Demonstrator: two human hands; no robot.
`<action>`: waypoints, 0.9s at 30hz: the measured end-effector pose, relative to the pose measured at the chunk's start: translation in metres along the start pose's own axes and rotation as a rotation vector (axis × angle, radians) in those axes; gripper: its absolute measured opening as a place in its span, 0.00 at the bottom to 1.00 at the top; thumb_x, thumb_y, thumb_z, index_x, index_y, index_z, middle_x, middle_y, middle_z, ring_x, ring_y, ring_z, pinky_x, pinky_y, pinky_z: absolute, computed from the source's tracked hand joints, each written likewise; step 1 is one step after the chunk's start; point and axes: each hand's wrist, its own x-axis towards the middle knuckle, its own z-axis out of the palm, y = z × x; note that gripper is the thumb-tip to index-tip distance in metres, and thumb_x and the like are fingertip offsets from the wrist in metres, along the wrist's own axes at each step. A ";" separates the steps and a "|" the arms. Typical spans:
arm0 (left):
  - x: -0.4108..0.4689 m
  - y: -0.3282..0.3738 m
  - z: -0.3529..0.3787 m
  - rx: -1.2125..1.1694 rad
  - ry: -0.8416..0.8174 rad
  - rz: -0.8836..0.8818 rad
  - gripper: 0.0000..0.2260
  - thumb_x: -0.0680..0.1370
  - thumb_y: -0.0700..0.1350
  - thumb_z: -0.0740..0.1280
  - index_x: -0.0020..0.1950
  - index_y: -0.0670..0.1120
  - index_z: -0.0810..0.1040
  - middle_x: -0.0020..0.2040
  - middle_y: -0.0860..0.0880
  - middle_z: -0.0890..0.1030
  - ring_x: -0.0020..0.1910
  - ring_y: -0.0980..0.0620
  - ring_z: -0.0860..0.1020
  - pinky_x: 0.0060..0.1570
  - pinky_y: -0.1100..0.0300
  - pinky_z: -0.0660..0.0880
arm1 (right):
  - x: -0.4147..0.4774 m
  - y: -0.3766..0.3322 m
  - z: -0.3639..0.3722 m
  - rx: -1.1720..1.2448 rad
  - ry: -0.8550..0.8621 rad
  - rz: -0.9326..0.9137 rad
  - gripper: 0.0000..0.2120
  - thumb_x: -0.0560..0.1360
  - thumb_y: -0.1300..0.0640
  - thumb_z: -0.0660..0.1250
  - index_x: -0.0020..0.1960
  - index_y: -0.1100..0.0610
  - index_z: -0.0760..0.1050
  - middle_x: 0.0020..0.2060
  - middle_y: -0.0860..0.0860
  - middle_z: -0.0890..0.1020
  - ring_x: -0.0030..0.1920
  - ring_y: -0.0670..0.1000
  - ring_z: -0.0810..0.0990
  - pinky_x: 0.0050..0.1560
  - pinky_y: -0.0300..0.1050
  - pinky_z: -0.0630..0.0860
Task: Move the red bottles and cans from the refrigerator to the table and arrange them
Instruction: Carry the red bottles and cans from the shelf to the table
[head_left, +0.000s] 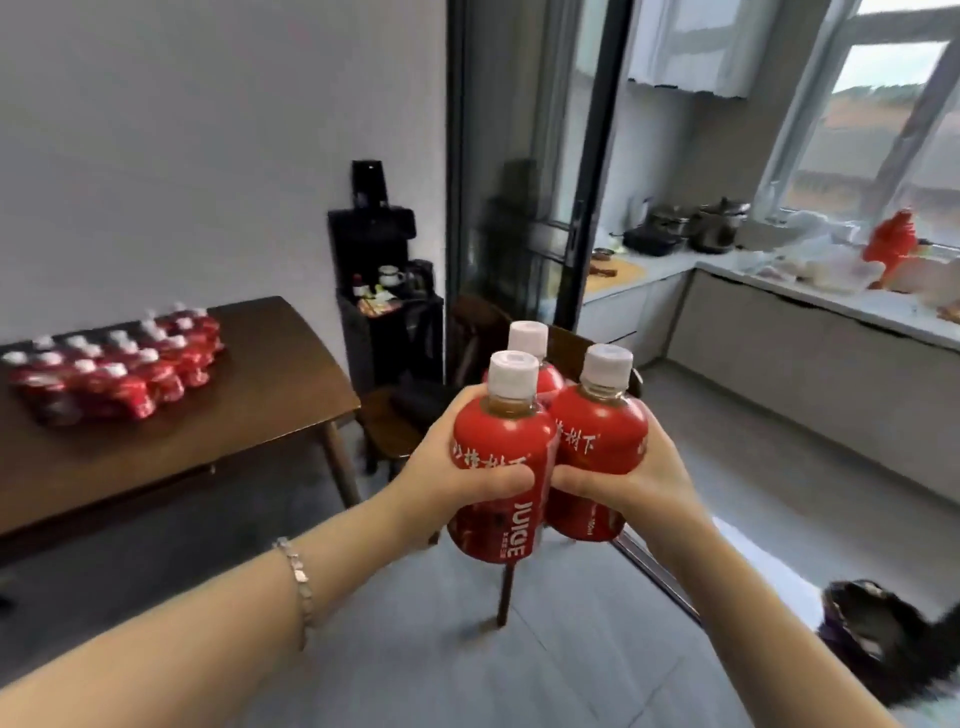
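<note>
We hold three red juice bottles bunched upright, touching one another, in the air off the right end of the tabletop (249, 405). Each has a white cap, a clear neck showing amber drink and a red wrap with white lettering. Our left hand (452, 483) grips the front bottle (501, 457), which reads JUICE down its side. Our right hand (639, 478) grips the right bottle (600, 441). The back bottle (535, 364) is wedged behind both. On the tabletop's left part stands a packed block of red bottles (119, 364), white caps up, in rows, blurred.
</note>
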 end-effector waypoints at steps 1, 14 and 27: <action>-0.006 0.000 -0.026 0.007 0.043 -0.004 0.44 0.50 0.62 0.80 0.62 0.54 0.68 0.57 0.49 0.79 0.57 0.49 0.79 0.51 0.56 0.79 | 0.015 0.002 0.026 0.009 -0.049 0.003 0.47 0.46 0.47 0.81 0.61 0.49 0.67 0.56 0.49 0.79 0.55 0.48 0.80 0.54 0.48 0.79; -0.034 -0.019 -0.310 0.068 0.527 -0.040 0.44 0.52 0.61 0.80 0.64 0.52 0.68 0.56 0.49 0.80 0.57 0.49 0.79 0.54 0.56 0.77 | 0.211 0.029 0.310 0.059 -0.532 -0.101 0.35 0.55 0.57 0.83 0.54 0.43 0.67 0.50 0.41 0.78 0.48 0.33 0.80 0.43 0.28 0.76; -0.039 -0.031 -0.571 0.078 0.826 -0.075 0.45 0.50 0.63 0.79 0.63 0.55 0.68 0.54 0.53 0.81 0.56 0.52 0.79 0.50 0.61 0.78 | 0.373 0.039 0.579 0.129 -0.880 -0.084 0.43 0.47 0.45 0.82 0.58 0.44 0.68 0.53 0.42 0.81 0.52 0.39 0.81 0.45 0.29 0.78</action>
